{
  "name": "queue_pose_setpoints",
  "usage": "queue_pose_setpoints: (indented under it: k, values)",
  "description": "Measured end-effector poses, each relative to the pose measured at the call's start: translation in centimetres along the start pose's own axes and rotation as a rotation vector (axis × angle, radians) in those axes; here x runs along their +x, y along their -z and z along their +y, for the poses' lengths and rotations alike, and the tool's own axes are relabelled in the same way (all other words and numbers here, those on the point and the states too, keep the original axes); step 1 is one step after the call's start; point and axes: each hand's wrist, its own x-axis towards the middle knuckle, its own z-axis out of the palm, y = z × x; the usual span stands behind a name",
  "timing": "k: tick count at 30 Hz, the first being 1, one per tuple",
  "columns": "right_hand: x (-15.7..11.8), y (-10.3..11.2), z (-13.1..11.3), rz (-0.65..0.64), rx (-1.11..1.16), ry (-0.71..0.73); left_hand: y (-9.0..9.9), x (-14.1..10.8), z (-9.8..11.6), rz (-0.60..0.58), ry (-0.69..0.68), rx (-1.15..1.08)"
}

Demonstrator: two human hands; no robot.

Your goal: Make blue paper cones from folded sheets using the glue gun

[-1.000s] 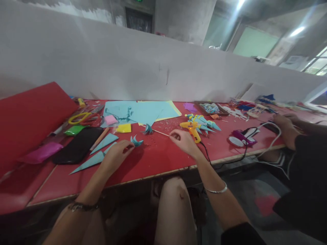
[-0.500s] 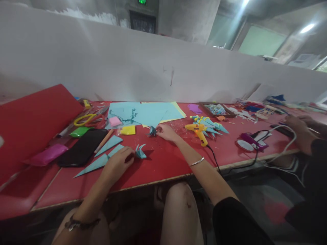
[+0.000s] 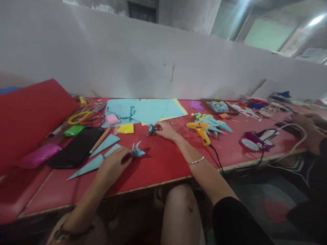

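Note:
My right hand [image 3: 165,131] pinches a small dark teal curled paper piece [image 3: 151,129] just in front of the light blue sheets [image 3: 150,110]. Nearer the front edge, my left hand [image 3: 118,160] has its fingers curled at the left side of a second curled paper piece [image 3: 138,149], which rests on the red table [image 3: 158,170]. Its fingertips are too small to show whether they grip that piece. Blue paper cones [image 3: 88,167] lie beside and partly behind my left hand. To the right of my right forearm lies a yellow glue gun [image 3: 200,131], with more blue cones [image 3: 213,123] behind it.
On the left are a black phone [image 3: 78,148], yellow-handled scissors [image 3: 79,117], coloured packets [image 3: 41,155] and a red board [image 3: 33,115]. A tray of scraps [image 3: 219,106] stands at the back right. Cables and another person's hands [image 3: 306,124] are at the far right.
The view has tilted down slightly, so things on the table sit a little differently in the picture. Both hands keep nearly the same places beside the two curled pieces.

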Motion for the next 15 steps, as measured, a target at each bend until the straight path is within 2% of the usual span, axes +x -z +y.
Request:
queue_pose_setpoints:
  k: [4, 8, 12, 15]
  values:
    - [0.5, -0.6, 0.2, 0.017, -0.014, 0.009, 0.2, -0.1, -0.1, -0.009, 0.008, -0.032]
    - [0.8, -1.5, 0.4, 0.079, 0.016, 0.076, 1.6, 0.8, 0.6, 0.002, -0.048, -0.062]
    - [1.1, -2.3, 0.6, 0.096, 0.036, 0.183, 3.4, 3.5, 1.0, 0.054, -0.191, -0.043]
    - [1.1, -2.5, 0.6, 0.071, 0.069, 0.165, 3.6, 6.0, 0.4, 0.048, -0.252, -0.038]
